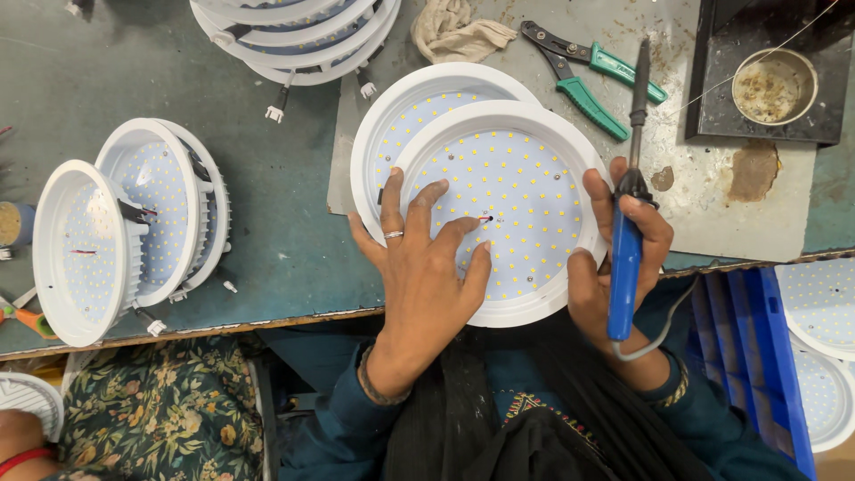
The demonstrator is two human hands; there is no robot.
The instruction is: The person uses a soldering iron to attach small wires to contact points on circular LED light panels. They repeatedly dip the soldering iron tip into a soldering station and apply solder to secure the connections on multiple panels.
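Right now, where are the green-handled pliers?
In the head view the green-handled pliers lie at the top right of the bench, on the grey metal sheet, between the crumpled rag and the small round tin.

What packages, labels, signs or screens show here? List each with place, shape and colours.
None in view: no package, label, sign or screen.
Nearest to a container: blue crate, lower right, rectangular, holding round white lamps.
Round metal tin, upper right, on a black tray.
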